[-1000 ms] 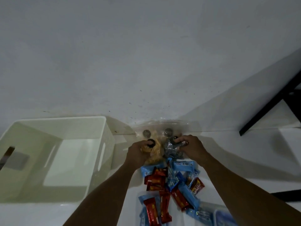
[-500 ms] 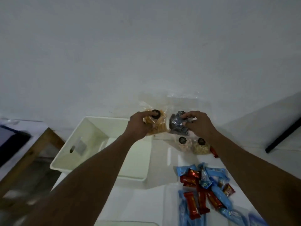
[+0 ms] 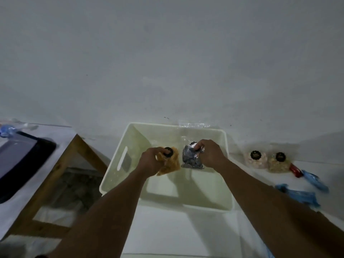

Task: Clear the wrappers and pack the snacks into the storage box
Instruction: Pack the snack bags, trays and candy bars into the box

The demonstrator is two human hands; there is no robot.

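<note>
Each hand pinches a clear snack bag by its top, so the contents dangle freely over the open white storage box point(image 3: 137, 138). The left hand point(image 3: 151, 162) holds the orange snack bag point(image 3: 170, 165), the right hand point(image 3: 210, 155) the dark foil-sweets bag point(image 3: 191, 159) (side by side, seemingly to drop together). Two similar bags point(image 3: 256, 159) wait on the table, right of the box.
</note>
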